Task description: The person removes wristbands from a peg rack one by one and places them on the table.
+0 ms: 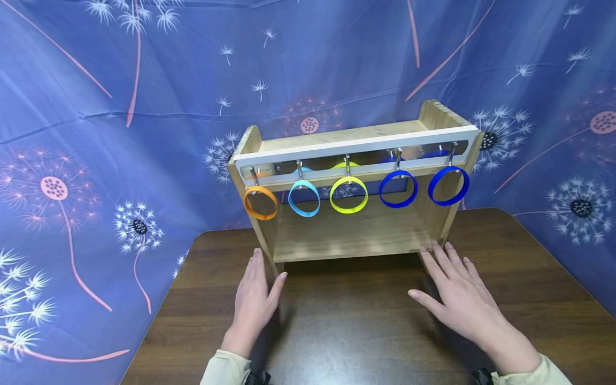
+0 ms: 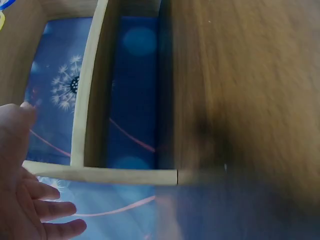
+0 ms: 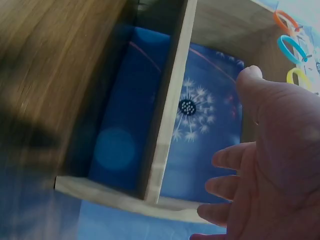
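A small wooden shelf (image 1: pixel 356 230) stands on the table, with a white rail (image 1: pixel 356 145) along its upper front. From metal hooks on the rail hang an orange ring (image 1: pixel 247 207), a light blue ring (image 1: pixel 291 203), a yellow ring (image 1: pixel 332 200) and two dark blue rings (image 1: pixel 382 195). My left hand (image 1: pixel 252 299) is by the shelf's lower left corner, fingers straight and thumb spread. At the lower right corner is my right hand (image 1: pixel 462 294), fingers extended and fingertips close to the side panel. Neither hand holds anything.
The brown wooden table (image 1: pixel 346 331) has rounded back corners. A blue curtain (image 1: pixel 168 107) with dandelion prints hangs right behind it and along both sides. Pale sleeves (image 1: pixel 226 369) cover the forearms, with dark straps at the wrists.
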`<state>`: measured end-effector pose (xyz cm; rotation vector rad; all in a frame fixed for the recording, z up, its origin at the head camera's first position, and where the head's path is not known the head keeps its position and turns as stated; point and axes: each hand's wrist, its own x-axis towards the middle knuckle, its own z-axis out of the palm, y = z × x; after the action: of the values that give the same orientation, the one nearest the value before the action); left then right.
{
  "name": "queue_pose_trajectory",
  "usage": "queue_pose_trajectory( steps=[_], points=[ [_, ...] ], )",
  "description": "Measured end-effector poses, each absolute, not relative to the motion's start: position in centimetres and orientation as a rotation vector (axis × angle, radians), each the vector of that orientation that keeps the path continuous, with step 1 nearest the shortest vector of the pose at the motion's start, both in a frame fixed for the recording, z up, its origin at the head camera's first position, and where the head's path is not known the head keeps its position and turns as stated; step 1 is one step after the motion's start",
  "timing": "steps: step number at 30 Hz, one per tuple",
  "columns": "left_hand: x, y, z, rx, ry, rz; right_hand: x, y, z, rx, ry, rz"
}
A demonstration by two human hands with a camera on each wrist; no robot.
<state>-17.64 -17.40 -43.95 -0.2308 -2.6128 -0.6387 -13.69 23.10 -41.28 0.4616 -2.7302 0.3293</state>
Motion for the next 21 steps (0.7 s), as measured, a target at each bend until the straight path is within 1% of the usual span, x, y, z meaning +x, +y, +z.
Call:
queue_pose_trajectory(
  steps=[12,16,21],
  points=[
    [-21.3,-16.4,-43.3,-0.028,-2.407,-1.207,-13.6,20.3,-40.9,0.597,-2.713,0.389],
    [-22.0,-16.5,-43.1,-0.002,-2.425,-1.276,-13.6,19.7,-40.7,0.625,-2.699,0.433],
    [-22.6,-16.6,-43.4,0.013,-2.469,-1.244,-13.8,18.6,-40.3,0.68,-2.647,0.473]
  ],
)
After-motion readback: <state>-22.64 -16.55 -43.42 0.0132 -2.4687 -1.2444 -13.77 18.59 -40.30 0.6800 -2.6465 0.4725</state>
